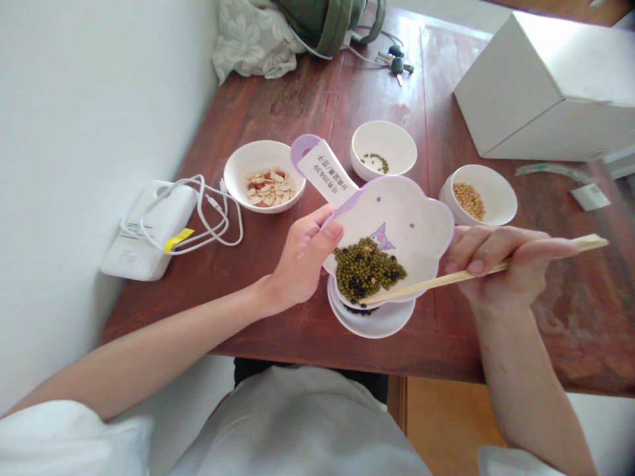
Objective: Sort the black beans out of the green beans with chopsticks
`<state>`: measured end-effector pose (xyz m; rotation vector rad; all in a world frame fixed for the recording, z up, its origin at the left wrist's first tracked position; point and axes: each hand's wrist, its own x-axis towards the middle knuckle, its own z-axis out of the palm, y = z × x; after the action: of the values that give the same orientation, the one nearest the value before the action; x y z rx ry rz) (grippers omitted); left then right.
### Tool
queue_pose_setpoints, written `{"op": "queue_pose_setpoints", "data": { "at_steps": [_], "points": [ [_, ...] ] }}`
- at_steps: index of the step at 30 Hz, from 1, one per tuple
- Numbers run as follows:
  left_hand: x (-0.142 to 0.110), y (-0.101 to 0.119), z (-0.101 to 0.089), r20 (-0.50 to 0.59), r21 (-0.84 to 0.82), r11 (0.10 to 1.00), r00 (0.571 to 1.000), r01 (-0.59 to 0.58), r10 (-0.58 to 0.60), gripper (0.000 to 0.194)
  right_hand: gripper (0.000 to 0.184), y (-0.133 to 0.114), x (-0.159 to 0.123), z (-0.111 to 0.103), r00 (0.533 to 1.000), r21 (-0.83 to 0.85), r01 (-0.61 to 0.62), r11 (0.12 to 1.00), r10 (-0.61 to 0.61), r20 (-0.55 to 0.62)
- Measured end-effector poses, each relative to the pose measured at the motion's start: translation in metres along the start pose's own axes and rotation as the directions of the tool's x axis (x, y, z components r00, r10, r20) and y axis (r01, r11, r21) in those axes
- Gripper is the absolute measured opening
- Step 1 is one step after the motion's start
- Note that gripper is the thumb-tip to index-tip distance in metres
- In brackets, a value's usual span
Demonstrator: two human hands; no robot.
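Observation:
My left hand [305, 254] is closed on the left side of a purple-and-white flower-shaped bowl [397, 205], thumb over the rim near its labelled handle. Green mung beans [367, 268], mixed with some black and yellowish ones, are heaped at the tilted bowl's near side. In my right hand [506, 264] are light wooden chopsticks [426, 284], their tips at the bowl's near rim beside black beans. Its fingers also lie close to the bowl's right edge; whether they touch is unclear. Directly beneath, a white bowl [381, 326] holding black beans is partly hidden.
White bowls hold split peanuts [270, 188], a few green beans [376, 160] and yellow soybeans [467, 200]. A white power bank [143, 244] with a cable lies left. Keys [397, 64], a green bag [317, 23] and a white box [526, 92] are farther back.

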<state>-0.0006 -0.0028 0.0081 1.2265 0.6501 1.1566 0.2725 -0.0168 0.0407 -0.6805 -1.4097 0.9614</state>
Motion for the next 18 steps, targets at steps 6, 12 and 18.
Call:
{"op": "queue_pose_setpoints", "data": {
  "at_steps": [6,12,18],
  "points": [
    [0.001,-0.001,0.0,-0.033,0.021,0.999,0.999,0.027,-0.026,0.056,0.083,-0.002,0.012,-0.005,0.998,-0.015,0.051,0.999,-0.051,0.046],
    [0.002,-0.003,-0.001,-0.105,0.046,0.999,0.994,-0.025,0.03,0.06,0.08,-0.007,0.01,-0.007,0.99,-0.043,0.099,0.994,-0.094,0.101],
    [0.002,-0.003,0.0,-0.132,0.015,1.0,0.991,0.018,-0.016,0.064,0.059,-0.015,0.0,0.005,0.968,-0.082,0.132,0.988,-0.111,0.224]
  ]
}}
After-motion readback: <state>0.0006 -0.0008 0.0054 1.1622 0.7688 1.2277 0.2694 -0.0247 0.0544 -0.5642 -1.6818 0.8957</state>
